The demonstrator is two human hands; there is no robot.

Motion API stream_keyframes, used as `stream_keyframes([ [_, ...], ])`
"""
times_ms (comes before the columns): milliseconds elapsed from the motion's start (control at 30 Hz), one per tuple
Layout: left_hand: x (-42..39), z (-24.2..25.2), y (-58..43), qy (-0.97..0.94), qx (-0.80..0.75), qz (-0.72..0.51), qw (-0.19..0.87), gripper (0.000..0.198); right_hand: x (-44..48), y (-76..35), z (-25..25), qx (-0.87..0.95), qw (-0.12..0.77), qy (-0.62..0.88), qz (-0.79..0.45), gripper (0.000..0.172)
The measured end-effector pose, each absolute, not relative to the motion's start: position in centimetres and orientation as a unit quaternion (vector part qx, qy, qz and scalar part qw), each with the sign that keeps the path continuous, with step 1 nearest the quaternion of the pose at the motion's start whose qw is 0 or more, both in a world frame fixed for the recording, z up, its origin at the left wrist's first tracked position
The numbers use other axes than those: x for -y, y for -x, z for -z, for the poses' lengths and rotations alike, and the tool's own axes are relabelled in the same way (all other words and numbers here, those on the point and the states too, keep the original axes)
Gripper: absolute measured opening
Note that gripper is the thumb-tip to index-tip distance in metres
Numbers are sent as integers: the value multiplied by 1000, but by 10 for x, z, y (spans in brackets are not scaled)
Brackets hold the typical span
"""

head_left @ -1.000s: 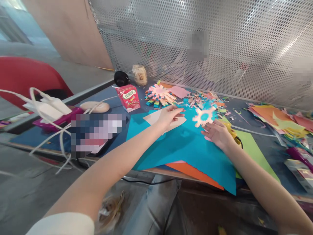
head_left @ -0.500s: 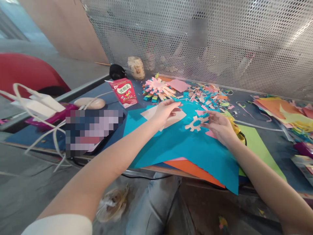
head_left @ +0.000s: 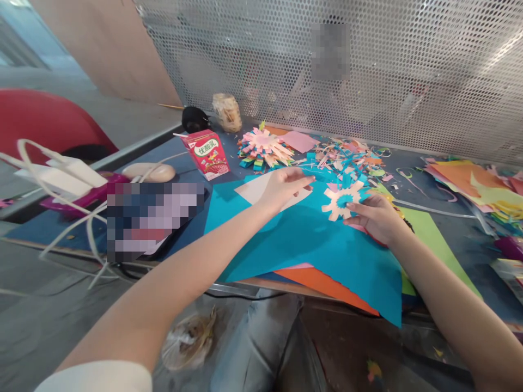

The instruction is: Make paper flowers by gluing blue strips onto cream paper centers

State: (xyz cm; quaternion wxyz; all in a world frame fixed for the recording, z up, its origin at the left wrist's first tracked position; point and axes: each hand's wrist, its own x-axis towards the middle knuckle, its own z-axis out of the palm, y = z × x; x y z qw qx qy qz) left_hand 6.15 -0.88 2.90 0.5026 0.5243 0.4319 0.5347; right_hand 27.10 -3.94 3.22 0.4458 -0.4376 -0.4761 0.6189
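A pale, fringed paper ring point(head_left: 332, 208) is pinched at its right side in my right hand point(head_left: 378, 218), held up above a large blue sheet point(head_left: 302, 239). To the left, my left hand point(head_left: 288, 188) hovers over a pale pink sheet point(head_left: 250, 190) lying on the blue one; its fingers are apart, with nothing seen between them. Behind my left hand stands a stack of fringed paper pieces point(head_left: 263, 146) with a pink one on top. Orange paper point(head_left: 327, 288) sticks out under the blue sheet's front edge, and green paper point(head_left: 439, 250) lies at its right.
Paper scraps point(head_left: 351, 158) are heaped behind the blue sheet. At the left are a red drink carton point(head_left: 208, 155), a phone point(head_left: 157, 220), white cables point(head_left: 92, 228) and a beige oval object point(head_left: 151, 172). A perforated metal panel point(head_left: 265, 65) rises behind the table.
The ring in my right hand has been raised and turned to face the camera more, and looks larger. My left hand has shifted slightly right.
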Motion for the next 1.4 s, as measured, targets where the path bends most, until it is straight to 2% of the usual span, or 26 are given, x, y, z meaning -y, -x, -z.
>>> stream_keyframes([
  [200, 25, -34, -67, -589, -357, -543, 480, 14, 43, -270, -34, 463, 481, 423, -613, 34],
  [367, 35, -37, -68, -592, -354, -554, 466, 16, 47, -266, -31, 504, 485, 404, -590, 36],
  [667, 44, -37, -68, -622, -312, -541, 472, 13, 51, -266, -31, 535, 500, 388, -560, 29],
  [1133, 48, -44, -67, -620, -319, -548, 462, 12, 48, -271, -27, 516, 517, 387, -563, 27],
  [1400, 44, -41, -67, -648, -317, -531, 445, 17, 47, -270, -25, 514, 502, 403, -567, 31],
])
